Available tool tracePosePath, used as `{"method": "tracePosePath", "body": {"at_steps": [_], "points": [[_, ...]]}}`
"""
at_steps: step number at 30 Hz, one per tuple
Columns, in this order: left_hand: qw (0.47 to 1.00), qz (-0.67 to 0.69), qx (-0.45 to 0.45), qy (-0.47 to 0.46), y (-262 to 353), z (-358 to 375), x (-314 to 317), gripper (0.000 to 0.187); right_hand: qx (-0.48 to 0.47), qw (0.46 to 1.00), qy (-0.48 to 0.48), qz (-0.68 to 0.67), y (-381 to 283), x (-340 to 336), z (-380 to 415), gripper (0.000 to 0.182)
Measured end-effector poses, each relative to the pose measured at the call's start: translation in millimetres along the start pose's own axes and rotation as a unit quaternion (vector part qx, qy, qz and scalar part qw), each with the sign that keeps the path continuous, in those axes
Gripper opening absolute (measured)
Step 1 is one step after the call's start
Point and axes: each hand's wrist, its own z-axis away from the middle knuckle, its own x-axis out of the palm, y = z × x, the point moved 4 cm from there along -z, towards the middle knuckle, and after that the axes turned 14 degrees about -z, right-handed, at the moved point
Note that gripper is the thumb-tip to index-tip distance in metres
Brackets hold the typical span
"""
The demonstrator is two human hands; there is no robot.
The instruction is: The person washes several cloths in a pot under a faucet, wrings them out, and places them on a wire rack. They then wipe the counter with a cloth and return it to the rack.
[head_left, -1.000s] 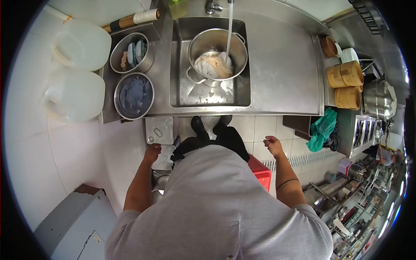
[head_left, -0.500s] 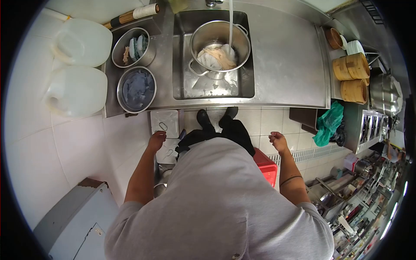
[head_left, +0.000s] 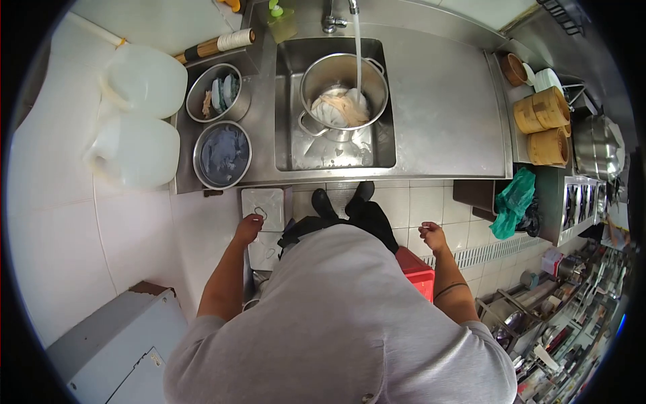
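Note:
Both of my hands hang apart in front of the steel counter. My left hand has curled fingers beside the white box with a metal handle; whether it holds anything is too small to tell. My right hand is loosely curled above the tiled floor, its fingers partly bent. In the sink stands a two-handled steel pot, with white and peach-coloured cloth inside. Water runs from the faucet into it. Neither hand touches the pot.
Two steel bowls, one with dark contents and one with sponges, stand left of the sink. White jugs are farther left. Bamboo steamers, a green bag and a red bin are on the right.
The view has shifted, so the counter and sink appear lower and more of the faucet shows. My hands stay low and apart, nearly in the same pose.

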Motion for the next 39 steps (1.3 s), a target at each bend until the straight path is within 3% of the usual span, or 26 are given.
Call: {"method": "tracePosePath", "body": {"at_steps": [8,21,33,39], "points": [[0.999,0.01,-0.049,-0.018,5.3,4.6,-11.6,0.022,-0.013,1.0,0.003,-0.008,-14.9,6.2,-4.5,0.033],[0.999,0.022,-0.022,0.01,-1.0,9.6,-12.4,0.019,-0.031,0.999,-0.012,0.004,-33.6,19.0,-18.0,0.03],[0.996,0.066,-0.066,-0.002,-3.3,13.2,-13.6,0.019,-0.038,0.999,-0.006,0.029,-45.2,29.3,-20.6,0.028],[0.996,0.054,-0.072,-0.001,5.5,19.7,-16.4,0.032,-0.039,0.999,-0.004,0.03,-41.7,34.7,-21.2,0.029]]}}
